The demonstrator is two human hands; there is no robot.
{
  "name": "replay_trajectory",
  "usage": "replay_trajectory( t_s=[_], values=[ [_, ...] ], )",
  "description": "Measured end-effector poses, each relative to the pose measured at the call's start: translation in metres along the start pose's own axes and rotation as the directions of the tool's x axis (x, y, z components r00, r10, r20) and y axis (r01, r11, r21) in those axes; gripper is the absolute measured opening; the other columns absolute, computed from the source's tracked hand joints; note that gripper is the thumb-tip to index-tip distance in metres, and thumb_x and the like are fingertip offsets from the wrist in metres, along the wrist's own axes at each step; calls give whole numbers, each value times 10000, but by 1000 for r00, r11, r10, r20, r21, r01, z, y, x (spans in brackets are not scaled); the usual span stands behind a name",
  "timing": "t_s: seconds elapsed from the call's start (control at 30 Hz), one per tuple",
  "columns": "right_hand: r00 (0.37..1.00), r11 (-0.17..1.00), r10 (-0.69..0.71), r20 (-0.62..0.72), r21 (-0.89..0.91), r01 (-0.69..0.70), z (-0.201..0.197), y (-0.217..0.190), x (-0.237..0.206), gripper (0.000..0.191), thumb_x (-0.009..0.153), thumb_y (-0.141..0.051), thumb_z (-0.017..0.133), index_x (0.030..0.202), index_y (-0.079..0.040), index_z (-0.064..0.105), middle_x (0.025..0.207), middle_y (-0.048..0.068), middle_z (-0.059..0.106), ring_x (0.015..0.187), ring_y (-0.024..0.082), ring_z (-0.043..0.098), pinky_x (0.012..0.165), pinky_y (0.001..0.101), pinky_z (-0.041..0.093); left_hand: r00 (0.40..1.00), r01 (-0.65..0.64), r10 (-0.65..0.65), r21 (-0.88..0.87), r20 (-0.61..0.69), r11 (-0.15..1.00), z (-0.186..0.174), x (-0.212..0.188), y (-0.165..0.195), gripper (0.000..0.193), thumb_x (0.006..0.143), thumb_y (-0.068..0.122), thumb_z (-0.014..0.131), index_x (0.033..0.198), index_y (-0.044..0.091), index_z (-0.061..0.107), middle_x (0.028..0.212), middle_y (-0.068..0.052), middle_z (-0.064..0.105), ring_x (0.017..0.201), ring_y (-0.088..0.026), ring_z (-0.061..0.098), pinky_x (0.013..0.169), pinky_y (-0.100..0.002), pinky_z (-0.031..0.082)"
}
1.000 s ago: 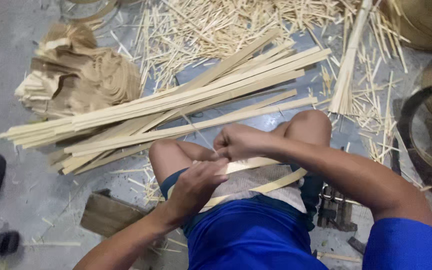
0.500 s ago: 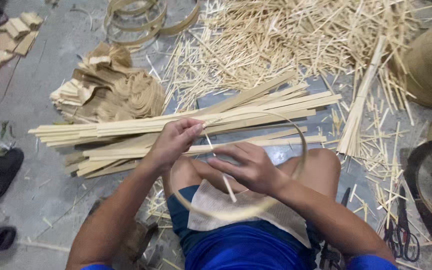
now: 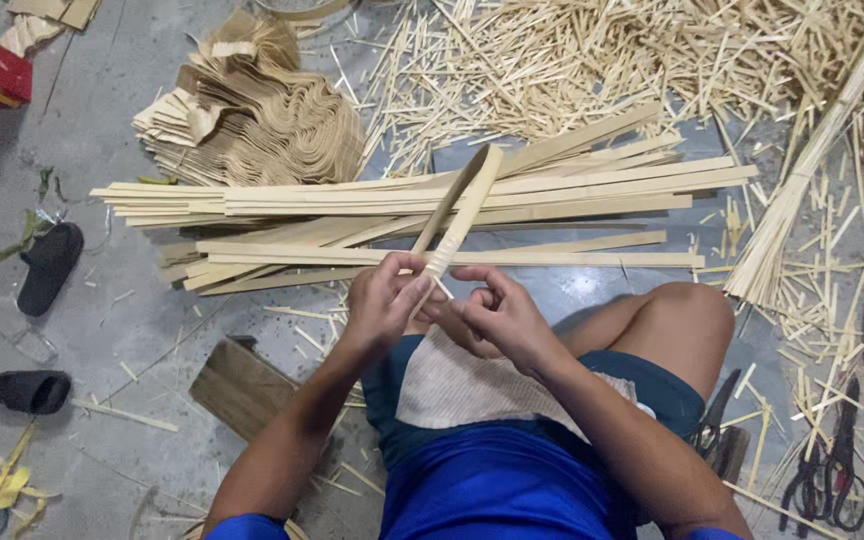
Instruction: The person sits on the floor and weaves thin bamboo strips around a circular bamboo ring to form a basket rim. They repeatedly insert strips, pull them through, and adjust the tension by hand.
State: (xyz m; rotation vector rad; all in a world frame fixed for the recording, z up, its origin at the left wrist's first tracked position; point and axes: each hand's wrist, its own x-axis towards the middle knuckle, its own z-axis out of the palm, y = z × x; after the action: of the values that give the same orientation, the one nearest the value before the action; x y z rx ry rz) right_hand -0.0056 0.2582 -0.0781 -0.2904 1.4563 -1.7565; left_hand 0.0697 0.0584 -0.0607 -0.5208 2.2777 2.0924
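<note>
Head view: left hand (image 3: 384,298) and right hand (image 3: 500,315) both grip bamboo strip (image 3: 460,213); strip pile (image 3: 402,215) just beyond.

One head-worn camera looks steeply down, close above the lap and the floor (image 3: 152,330).

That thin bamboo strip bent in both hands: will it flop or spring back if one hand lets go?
Probably springs. The bamboo strip is folded into a narrow loop, pinched by the left hand and right hand. It looks thin and light, likely flexible rather than brittle, though edges may splinter.
</note>
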Motion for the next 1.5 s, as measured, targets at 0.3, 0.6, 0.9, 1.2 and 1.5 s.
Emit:
replay_trajectory(
  t_s=[0.3, 0.6, 0.9, 1.2, 1.5],
  values=[
    [996, 994, -82, -19, -79, 80, 0, 4, 2, 404, 964, -109, 655, 1344, 24, 612, 759, -51, 570, 635, 27, 563, 546, 194, 471, 998, 21, -12, -168, 56, 986, -3, -5, -3, 259, 1012, 73, 585, 1201, -92, 523, 914, -216, 758, 761, -230, 771, 660, -326, 647],
    [997, 994, -77, -20, -81, 75, 1, 11, 5, 380, 966, -130, 685, 1311, 18, 623, 751, -40, 581, 622, 29, 546, 535, 199, 460, 998, 27, -21, -88, 60, 996, -2, -13, 3, 216, 1001, 86, 595, 1142, -76, 564, 883, -203, 753, 737, -217, 768, 641, -315, 658],
    [991, 972, -131, -31, -199, 122, 4, 6, 5, 294, 934, -180, 749, 1168, -7, 705, 730, -40, 607, 626, 19, 525, 523, 199, 417, 980, 98, -65, -174, 186, 980, -2, -16, -5, 252, 1014, 156, 594, 1175, -29, 536, 994, -144, 761, 765, -158, 735, 667, -258, 617],
    [995, 993, -100, -21, -68, 98, -24, 56, 13, 314, 958, -200, 609, 1235, -62, 664, 988, 5, 764, 638, 65, 603, 545, 229, 489, 998, -31, 39, -144, 47, 989, -4, -22, -27, 200, 991, 138, 677, 1067, -20, 581, 859, -130, 730, 706, -160, 724, 533, -274, 567],
    [780, 597, -570, 260, -520, 610, -21, 98, 63, 145, 928, -99, 674, 1051, -29, 704, 987, 97, 729, 931, 191, 683, 823, 376, 567, 994, -84, 104, 458, -17, 885, -1, -25, 4, 197, 860, 234, 749, 760, 69, 788, 544, -10, 758, 439, -95, 722, 447, -245, 546]
  ],
)
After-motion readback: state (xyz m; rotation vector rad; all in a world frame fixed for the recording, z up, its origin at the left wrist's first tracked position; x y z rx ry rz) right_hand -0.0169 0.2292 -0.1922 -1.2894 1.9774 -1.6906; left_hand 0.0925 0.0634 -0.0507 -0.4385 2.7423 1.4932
